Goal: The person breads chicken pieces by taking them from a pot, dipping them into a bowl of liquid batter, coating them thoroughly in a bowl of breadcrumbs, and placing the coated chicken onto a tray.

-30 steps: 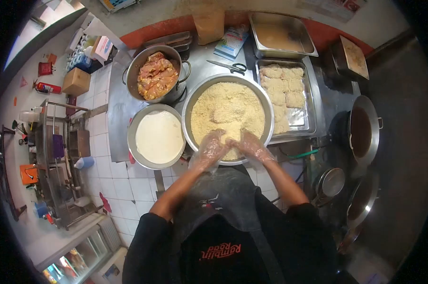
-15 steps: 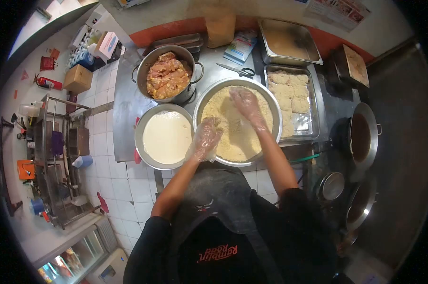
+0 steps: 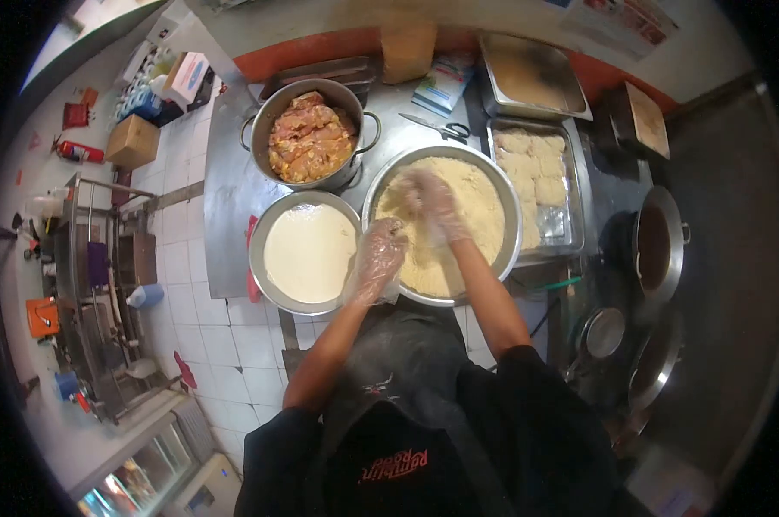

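Observation:
Both hands wear clear plastic gloves. My left hand (image 3: 381, 258) is over the left rim of the wide metal bowl of crumbs (image 3: 514, 233), its fingers curled inward; whatever they may hold is hidden. Inside that bowl, my right hand (image 3: 433, 205) is at the pale yellow breadcrumbs (image 3: 474, 194), its fingers smeared by motion. Left of it stands a metal bowl of creamy white batter (image 3: 310, 252). Behind the batter, a two-handled pot (image 3: 263, 142) holds raw, seasoned meat pieces (image 3: 312, 138).
Breaded pieces (image 3: 545, 168) lie in a metal tray (image 3: 576, 224) on the right. Scissors (image 3: 452, 130) and a blue-white packet (image 3: 444, 84) lie behind the crumb bowl. A deep steel pan (image 3: 589, 112) stands back right. Pans of brown liquid (image 3: 657, 246) are at far right.
My right hand has moved left and slightly nearer me within the crumb bowl. My left hand's fingers look more curled. The whole view has shifted slightly.

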Available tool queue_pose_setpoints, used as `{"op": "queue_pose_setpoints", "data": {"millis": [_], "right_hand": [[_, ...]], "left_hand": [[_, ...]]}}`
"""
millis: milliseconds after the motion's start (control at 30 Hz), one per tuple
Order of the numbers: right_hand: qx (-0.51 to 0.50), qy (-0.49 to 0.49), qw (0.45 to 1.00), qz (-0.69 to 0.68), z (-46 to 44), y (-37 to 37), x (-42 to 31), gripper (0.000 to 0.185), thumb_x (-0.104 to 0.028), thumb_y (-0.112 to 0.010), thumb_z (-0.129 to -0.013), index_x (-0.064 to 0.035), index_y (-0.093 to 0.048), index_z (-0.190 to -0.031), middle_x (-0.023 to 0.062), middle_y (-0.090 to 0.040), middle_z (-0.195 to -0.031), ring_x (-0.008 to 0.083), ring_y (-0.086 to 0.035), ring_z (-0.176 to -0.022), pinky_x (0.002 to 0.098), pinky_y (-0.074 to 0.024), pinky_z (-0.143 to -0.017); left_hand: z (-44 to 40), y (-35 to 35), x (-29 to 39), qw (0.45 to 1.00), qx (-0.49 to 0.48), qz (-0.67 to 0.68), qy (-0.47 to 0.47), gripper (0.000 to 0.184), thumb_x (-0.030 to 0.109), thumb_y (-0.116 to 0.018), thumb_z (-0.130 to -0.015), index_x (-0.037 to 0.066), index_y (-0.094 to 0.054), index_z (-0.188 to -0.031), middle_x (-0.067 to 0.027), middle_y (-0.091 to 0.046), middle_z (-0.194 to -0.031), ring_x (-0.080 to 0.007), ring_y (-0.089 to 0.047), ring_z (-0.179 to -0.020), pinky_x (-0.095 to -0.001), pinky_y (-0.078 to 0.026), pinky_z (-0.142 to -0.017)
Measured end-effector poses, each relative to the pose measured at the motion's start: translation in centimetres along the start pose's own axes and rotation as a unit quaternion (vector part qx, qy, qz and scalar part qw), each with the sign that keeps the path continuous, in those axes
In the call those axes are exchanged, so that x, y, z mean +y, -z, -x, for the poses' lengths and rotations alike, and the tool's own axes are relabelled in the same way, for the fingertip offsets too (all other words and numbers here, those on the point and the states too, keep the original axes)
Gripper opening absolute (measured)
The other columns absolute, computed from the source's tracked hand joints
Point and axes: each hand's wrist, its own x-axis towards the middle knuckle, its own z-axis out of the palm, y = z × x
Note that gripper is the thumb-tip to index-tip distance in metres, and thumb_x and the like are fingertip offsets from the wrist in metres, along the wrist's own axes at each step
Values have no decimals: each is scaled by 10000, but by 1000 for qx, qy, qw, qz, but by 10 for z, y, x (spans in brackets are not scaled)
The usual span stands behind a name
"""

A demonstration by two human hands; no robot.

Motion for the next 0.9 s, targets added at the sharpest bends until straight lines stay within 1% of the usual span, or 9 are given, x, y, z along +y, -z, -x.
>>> {"op": "queue_pose_setpoints", "data": {"millis": [100, 200, 267, 400, 433, 600, 733, 800, 900], "right_hand": [[80, -122, 913, -381, -28, 61, 33, 537, -511, -521, -1028, -58, -602, -1305, 86, -641, -1263, 195, -619, -1134, 329, -537, -908], [-7, -63, 870, -489, -35, 105, 45, 595, -552, -448, -1039, -66, -577, -1357, 115, -601, -1357, 187, -605, -1180, 339, -548, -938], [-175, -33, 665, -725, -35, 126, 55, 624, -572, -410, -1041, -80, -543, -1400, 114, -602, -1377, 204, -650, -1123, 356, -592, -866], [6, -114, 776, -620, -10, 158, 27, 602, -556, -485, -1022, -90, -542, -1399, 90, -694, -1197, 180, -712, -886, 262, -602, -626], [-12, -95, 807, -583, -4, 164, 20, 582, -548, -516, -1016, -77, -573, -1351, 90, -701, -1123, 124, -694, -881, 191, -546, -565], [-49, -132, 896, -420, 14, 181, -17, 478, -464, -545, -1036, -64, -597, -1292, 76, -685, -1072, 77, -623, -729, 180, -463, -504], [-60, -201, 958, -196, 17, 187, -29, 461, -396, -562, -1042, -38, -579, -1332, 107, -679, -1169, 103, -647, -838, 228, -524, -648], [-93, -211, 968, -98, 15, 185, 0, 473, -384, -565, -1043, -24, -570, -1350, 123, -671, -1220, 127, -671, -929, 245, -556, -733], [-88, -20, 993, -69, 25, 170, 27, 515, -372, -590, -1028, -5, -548, -1388, 156, -627, -1324, 189, -634, -1156, 294, -563, -914]], "left_hand": [[-16, -16, 12, 993, -23, -101, 59, 385, 281, -734, -826, -4, -651, -1072, -277, -676, -1056, -412, -663, -1011, -452, -530, -895], [-38, -37, 17, 981, -65, -157, 97, 517, 335, -768, -811, -7, -619, -1168, -270, -680, -1102, -407, -663, -1048, -450, -524, -925], [-45, -65, 17, 981, -39, -147, 120, 596, 367, -801, -796, -10, -594, -1208, -250, -679, -1136, -381, -662, -1072, -439, -521, -926], [-45, -100, 18, 988, 45, -79, 126, 691, 396, -845, -783, 3, -532, -1258, -198, -660, -1160, -331, -648, -1092, -412, -514, -911], [-44, -104, 15, 987, 44, -82, 128, 691, 396, -845, -783, 3, -532, -1258, -198, -660, -1160, -331, -648, -1092, -412, -514, -911], [-42, -95, 59, 994, 4, -33, 103, 619, 241, -840, -754, -10, -549, -1239, -177, -672, -1082, -313, -658, -1010, -382, -520, -901], [-46, -79, 84, 973, -19, 135, 184, 578, 190, -829, -757, -4, -559, -1230, -127, -666, -1059, -235, -645, -985, -325, -522, -881], [-50, -62, 100, 977, -57, 147, 145, 564, 22, -844, -753, 33, -564, -1243, -89, -615, -1176, -176, -615, -1049, -302, -540, -886], [-47, -42, 135, 962, -75, 228, 128, 573, 34, -843, -764, 20, -562, -1263, -96, -608, -1203, -172, -629, -1057, -296, -548, -881]]}}
